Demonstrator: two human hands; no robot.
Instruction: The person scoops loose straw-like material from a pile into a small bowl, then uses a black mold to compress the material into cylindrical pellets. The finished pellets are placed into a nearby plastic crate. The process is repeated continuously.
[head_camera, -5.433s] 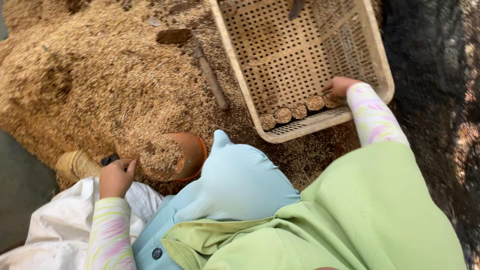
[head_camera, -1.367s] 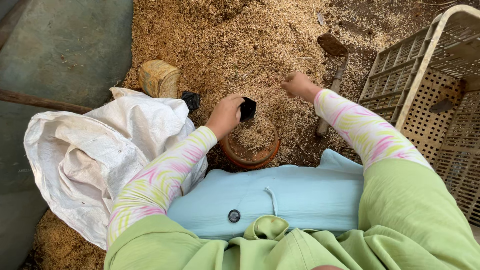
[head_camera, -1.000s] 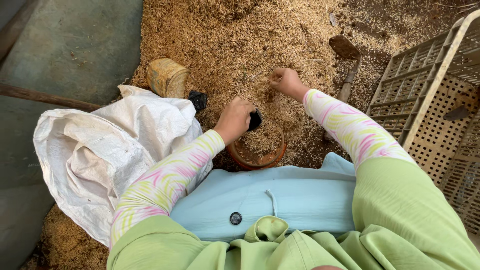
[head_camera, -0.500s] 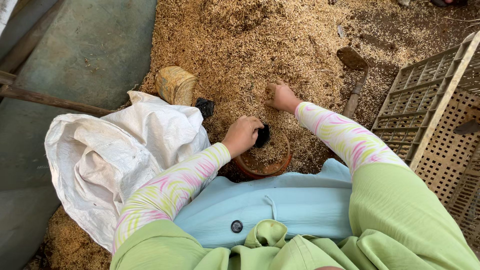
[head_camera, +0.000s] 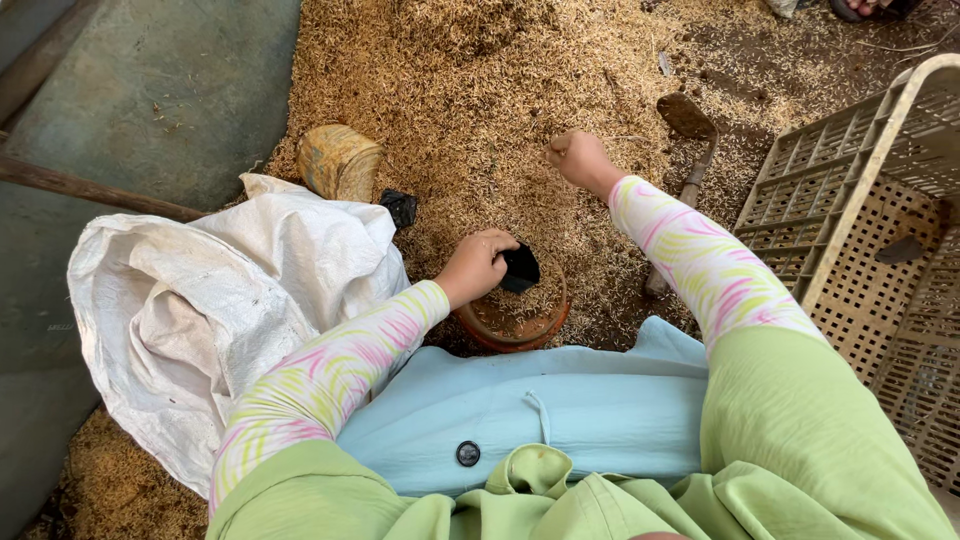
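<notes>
Open husk pile (head_camera: 480, 90) ahead — crate (head_camera: 850, 220) blocks rt, sack (head_camera: 220, 300) blocks left.

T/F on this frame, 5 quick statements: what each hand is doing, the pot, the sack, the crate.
1. The left hand holds a small black item over the terracotta pot. True.
2. The right hand rests inside the plastic crate. False: it is closed in a fist over the heap of husks, clear of the crate.
3. The white sack lies on the left-hand side of the pot. True.
4. The terracotta pot sits inside the crate. False: it stands on the husk-covered ground just in front of the person.
5. A long-handled trowel lies between the right arm and the crate. True.
</notes>
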